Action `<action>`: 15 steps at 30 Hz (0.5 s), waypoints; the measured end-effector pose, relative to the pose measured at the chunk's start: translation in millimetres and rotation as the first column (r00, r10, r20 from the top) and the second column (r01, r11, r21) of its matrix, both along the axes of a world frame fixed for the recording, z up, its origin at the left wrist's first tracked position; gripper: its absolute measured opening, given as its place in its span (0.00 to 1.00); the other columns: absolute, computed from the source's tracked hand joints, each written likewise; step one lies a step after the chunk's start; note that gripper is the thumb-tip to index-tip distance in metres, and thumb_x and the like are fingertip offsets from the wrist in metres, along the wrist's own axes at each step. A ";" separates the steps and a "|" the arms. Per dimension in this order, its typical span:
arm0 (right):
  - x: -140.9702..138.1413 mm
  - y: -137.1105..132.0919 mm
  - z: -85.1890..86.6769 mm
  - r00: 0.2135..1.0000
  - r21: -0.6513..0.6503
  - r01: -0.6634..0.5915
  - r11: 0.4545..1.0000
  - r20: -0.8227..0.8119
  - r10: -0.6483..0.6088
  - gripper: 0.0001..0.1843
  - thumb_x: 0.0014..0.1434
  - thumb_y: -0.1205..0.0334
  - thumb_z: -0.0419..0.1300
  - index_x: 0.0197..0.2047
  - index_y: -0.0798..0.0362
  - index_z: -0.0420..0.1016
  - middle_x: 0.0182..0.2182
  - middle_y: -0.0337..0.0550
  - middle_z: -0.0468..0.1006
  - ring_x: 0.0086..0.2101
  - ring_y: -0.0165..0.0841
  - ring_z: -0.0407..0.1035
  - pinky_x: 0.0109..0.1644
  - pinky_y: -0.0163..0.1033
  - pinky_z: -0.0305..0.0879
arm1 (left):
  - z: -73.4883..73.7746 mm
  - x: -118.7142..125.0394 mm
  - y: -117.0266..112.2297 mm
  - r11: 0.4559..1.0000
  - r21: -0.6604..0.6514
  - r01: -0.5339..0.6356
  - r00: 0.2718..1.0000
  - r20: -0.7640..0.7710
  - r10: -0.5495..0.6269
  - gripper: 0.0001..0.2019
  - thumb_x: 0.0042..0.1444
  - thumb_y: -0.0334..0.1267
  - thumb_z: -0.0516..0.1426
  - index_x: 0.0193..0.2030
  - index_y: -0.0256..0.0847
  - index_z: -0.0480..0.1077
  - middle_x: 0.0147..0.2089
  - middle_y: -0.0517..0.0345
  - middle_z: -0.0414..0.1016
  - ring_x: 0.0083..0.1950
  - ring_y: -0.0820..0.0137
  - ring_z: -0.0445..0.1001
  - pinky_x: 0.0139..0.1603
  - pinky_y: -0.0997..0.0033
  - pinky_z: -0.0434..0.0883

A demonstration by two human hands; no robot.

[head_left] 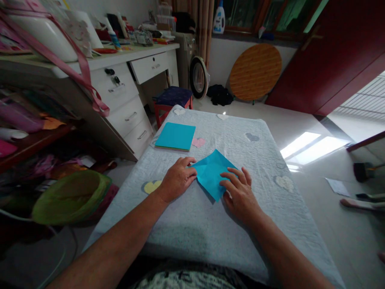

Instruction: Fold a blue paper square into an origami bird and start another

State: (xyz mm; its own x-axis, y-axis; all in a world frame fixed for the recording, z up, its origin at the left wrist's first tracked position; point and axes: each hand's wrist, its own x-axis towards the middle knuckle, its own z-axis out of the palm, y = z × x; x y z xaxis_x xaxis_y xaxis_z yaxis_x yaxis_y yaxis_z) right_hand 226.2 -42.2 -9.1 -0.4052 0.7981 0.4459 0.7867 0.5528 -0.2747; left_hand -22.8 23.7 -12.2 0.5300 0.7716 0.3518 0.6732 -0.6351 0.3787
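A square sheet of blue paper [209, 172] with faint creases lies turned like a diamond, one corner toward me. Its left corner is pinched between the thumb and fingers of my left hand [179, 176]. My right hand [240, 190] rests over the right side of the sheet, its fingers spread and touching the paper; the right corner is partly hidden under them. Farther off to the left sits a neat stack of square paper [177, 136] with a blue sheet on top.
A pale cloth with heart shapes covers the table [216, 233]. Beyond its far left corner is a stool [173, 96] with a dark cushion. A bin [70, 196] with a green liner stands at left, below a white desk [120, 86] with drawers.
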 end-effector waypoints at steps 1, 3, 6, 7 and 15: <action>-1.7 -0.9 1.4 0.999 -0.020 -0.031 0.999 0.005 0.031 0.18 0.56 0.73 0.57 0.48 0.46 0.73 0.52 0.44 0.76 0.60 0.46 0.60 0.70 0.65 0.39 | 1.0 1.3 -1.2 1.000 0.016 0.005 1.000 -0.006 -0.005 0.03 0.57 0.30 0.61 0.35 0.41 0.76 0.56 0.51 0.71 0.53 0.60 0.68 0.54 0.55 0.70; -5.6 -2.3 3.0 0.995 -0.052 -0.102 0.993 0.013 0.103 0.20 0.58 0.69 0.58 0.53 0.48 0.71 0.54 0.47 0.75 0.59 0.45 0.62 0.70 0.63 0.42 | 3.5 4.2 -4.2 0.999 0.040 0.024 1.000 -0.019 -0.023 0.03 0.57 0.30 0.60 0.35 0.42 0.75 0.55 0.51 0.73 0.55 0.58 0.67 0.56 0.53 0.68; -9.3 -1.8 1.4 0.988 -0.062 -0.154 0.986 0.008 0.155 0.14 0.63 0.65 0.58 0.52 0.49 0.74 0.53 0.49 0.76 0.54 0.44 0.68 0.63 0.57 0.59 | 7.0 7.8 -8.4 0.996 0.050 0.076 0.997 -0.029 -0.075 0.04 0.58 0.30 0.58 0.35 0.42 0.74 0.53 0.54 0.76 0.55 0.58 0.67 0.57 0.53 0.65; -9.4 -1.0 0.0 0.987 -0.063 -0.157 0.986 0.005 0.158 0.11 0.64 0.65 0.57 0.49 0.49 0.75 0.51 0.49 0.77 0.51 0.43 0.69 0.59 0.55 0.64 | 7.9 8.4 -9.2 0.994 0.039 0.103 0.994 -0.036 -0.101 0.05 0.58 0.30 0.58 0.35 0.43 0.74 0.51 0.55 0.77 0.54 0.58 0.67 0.56 0.54 0.64; -3.4 4.4 -3.6 0.969 -0.177 -0.149 0.973 -0.222 0.108 0.08 0.67 0.66 0.55 0.42 0.50 0.77 0.40 0.45 0.81 0.41 0.38 0.73 0.46 0.45 0.70 | 4.6 3.5 -3.3 0.985 -0.104 0.140 0.989 -0.028 -0.144 0.06 0.58 0.30 0.59 0.41 0.42 0.75 0.44 0.55 0.79 0.49 0.60 0.69 0.52 0.57 0.64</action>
